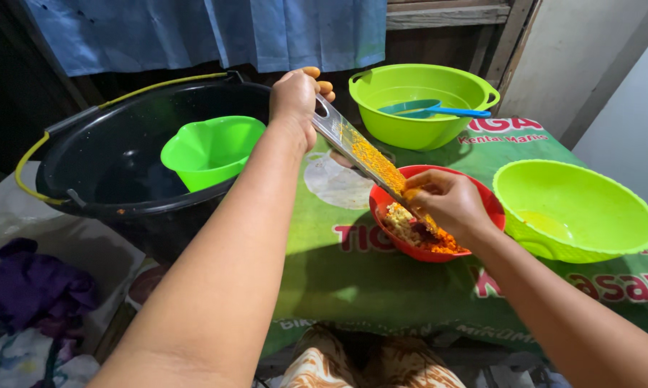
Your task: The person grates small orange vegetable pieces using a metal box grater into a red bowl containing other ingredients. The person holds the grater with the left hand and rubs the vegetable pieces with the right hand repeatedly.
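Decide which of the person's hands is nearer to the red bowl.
Right. The right hand is directly over the red bowl, rubbing something against the metal grater. The left hand grips the grater's raised top end, up and away from the bowl.

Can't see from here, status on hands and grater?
Left hand grips grater top. Right hand presses orange piece on it, over red bowl. Nothing blocking.
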